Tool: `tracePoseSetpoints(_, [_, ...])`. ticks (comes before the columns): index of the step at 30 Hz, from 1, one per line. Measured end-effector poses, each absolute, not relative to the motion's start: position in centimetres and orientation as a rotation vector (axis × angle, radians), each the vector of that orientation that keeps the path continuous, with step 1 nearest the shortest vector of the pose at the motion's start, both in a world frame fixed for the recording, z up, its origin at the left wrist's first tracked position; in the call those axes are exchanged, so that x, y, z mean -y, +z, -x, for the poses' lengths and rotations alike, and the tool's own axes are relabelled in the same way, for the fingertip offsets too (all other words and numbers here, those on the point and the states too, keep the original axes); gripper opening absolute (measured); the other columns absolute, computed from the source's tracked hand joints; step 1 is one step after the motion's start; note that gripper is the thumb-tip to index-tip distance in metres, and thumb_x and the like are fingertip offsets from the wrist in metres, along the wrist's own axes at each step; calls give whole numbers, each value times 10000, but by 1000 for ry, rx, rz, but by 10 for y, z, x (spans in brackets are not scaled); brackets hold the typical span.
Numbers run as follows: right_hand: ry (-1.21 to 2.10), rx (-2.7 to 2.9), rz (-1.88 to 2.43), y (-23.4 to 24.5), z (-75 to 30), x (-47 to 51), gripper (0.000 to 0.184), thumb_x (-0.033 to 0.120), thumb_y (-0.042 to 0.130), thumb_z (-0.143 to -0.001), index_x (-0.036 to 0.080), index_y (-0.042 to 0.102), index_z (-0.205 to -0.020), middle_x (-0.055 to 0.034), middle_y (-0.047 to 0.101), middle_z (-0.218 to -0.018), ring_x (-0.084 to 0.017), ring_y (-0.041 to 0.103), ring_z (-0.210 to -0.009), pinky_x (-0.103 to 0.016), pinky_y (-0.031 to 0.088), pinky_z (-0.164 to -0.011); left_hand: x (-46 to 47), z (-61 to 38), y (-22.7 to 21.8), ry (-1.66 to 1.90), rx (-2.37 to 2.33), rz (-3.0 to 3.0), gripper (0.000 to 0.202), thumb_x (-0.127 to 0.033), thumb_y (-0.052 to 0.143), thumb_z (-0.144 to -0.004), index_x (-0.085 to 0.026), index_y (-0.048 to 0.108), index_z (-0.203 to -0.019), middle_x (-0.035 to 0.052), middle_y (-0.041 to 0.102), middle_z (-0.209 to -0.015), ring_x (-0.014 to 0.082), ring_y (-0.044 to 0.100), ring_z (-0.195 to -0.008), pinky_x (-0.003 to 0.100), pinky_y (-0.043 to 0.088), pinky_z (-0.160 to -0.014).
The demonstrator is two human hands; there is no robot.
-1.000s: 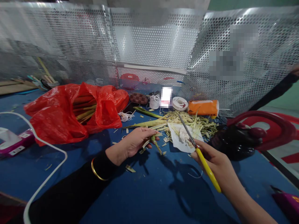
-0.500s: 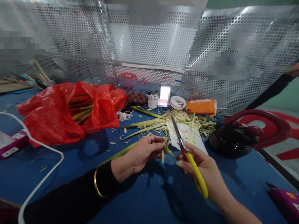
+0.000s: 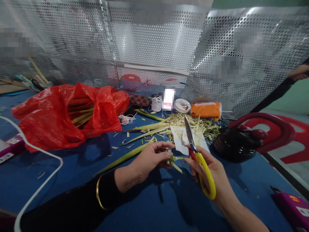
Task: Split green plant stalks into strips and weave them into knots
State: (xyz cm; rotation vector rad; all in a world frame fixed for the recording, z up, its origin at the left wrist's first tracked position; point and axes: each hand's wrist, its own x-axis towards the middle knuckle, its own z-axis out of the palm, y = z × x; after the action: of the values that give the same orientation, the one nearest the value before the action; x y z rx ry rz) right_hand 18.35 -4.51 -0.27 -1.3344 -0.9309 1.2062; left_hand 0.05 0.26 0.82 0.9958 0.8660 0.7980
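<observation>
My left hand (image 3: 151, 158) pinches a small green knotted piece of plant strips (image 3: 172, 159) above the blue table. A pale strip end sticks out below the fingertips, and another reaches right toward my other hand. My right hand (image 3: 212, 169) is closed around yellow-handled scissors (image 3: 189, 132), whose blades point up and away and look closed. Its thumb and fingertip are at the end of the strip; whether they grip it is hard to see. Below the left wrist a long green stalk (image 3: 120, 160) lies on the table, partly behind the hand.
A red plastic bag (image 3: 55, 112) of stalks lies at left, near a white cable (image 3: 48, 152). Shredded strips (image 3: 210, 127) cover white paper (image 3: 177, 141). Behind stand a white spool (image 3: 182, 105) and an orange packet (image 3: 206, 110). A dark pot (image 3: 238, 146) is at right.
The knotted piece has turned, its loose end now slanting to the right. The scissors have tipped more upright in my right hand. The view has shifted slightly.
</observation>
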Motion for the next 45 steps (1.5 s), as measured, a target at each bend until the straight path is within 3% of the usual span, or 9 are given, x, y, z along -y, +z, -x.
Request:
tracePoseSetpoints(4, [1015, 965, 1314, -5, -186, 48, 634, 353, 882, -562, 224, 599, -1116, 56, 594, -656, -59, 432, -380, -185, 344, -322, 0, -2, 11, 880, -970, -928, 216, -251, 776, -684, -127, 638, -795, -7, 588, -741, 90, 585, -585, 233, 526, -566])
tracePoseSetpoints(10, [983, 1124, 1246, -10, -181, 53, 591, 308, 866, -588, 228, 602, -1111, 14, 660, -722, -118, 556, -501, -213, 427, -399, 2, -6, 10, 914, -1084, -913, 206, -191, 753, -709, -144, 554, -734, -22, 586, -645, 107, 613, -561, 222, 504, -534])
tracePoseSetpoints(14, [973, 1142, 1220, -9, -174, 53, 526, 313, 856, -567, 213, 633, -1033, 4, 668, -693, -166, 629, -592, -248, 500, -488, 7, -9, 6, 847, -1084, -879, 281, -218, 796, -663, -154, 526, -699, -6, 616, -707, 115, 620, -551, 248, 509, -528])
tracePoseSetpoints(18, [997, 1125, 1259, -6, -173, 53, 501, 297, 850, -586, 212, 627, -1026, 39, 622, -630, -112, 543, -475, -212, 437, -409, 10, -10, 3, 707, -1028, -906, 297, -331, 792, -675, -153, 558, -711, -7, 610, -660, 134, 624, -574, 258, 498, -541])
tracePoseSetpoints(23, [1189, 1007, 1296, -3, -179, 51, 594, 384, 844, -622, 207, 571, -1118, 78, 559, -534, -69, 426, -343, -184, 349, -320, 6, -6, 5, 671, -1007, -1133, 453, -565, 558, -826, -139, 710, -810, 47, 668, -742, 159, 622, -726, 261, 464, -651])
tracePoseSetpoints(28, [1308, 991, 1239, -2, -179, 52, 599, 432, 783, -711, 183, 519, -1187, 104, 492, -406, -84, 408, -310, -195, 367, -331, 6, -4, 5, 689, -924, -1517, 227, -333, 760, -681, -180, 752, -848, 36, 727, -878, 187, 618, -849, 268, 434, -788])
tracePoseSetpoints(34, [1308, 931, 1242, 3, -175, 51, 639, 371, 875, -571, 195, 558, -1097, 90, 557, -549, -52, 423, -331, -168, 343, -315, 9, -7, 3, 545, -851, -1316, 210, -353, 688, -727, -148, 725, -762, 0, 613, -608, 122, 535, -576, 241, 385, -594])
tracePoseSetpoints(45, [1222, 995, 1293, -3, -176, 47, 567, 280, 859, -568, 226, 587, -1063, 86, 574, -626, -47, 445, -364, -158, 367, -313, 10, -7, 7, 518, -937, -1159, 184, -307, 707, -695, -125, 705, -725, -20, 571, -578, 82, 493, -529, 214, 319, -522])
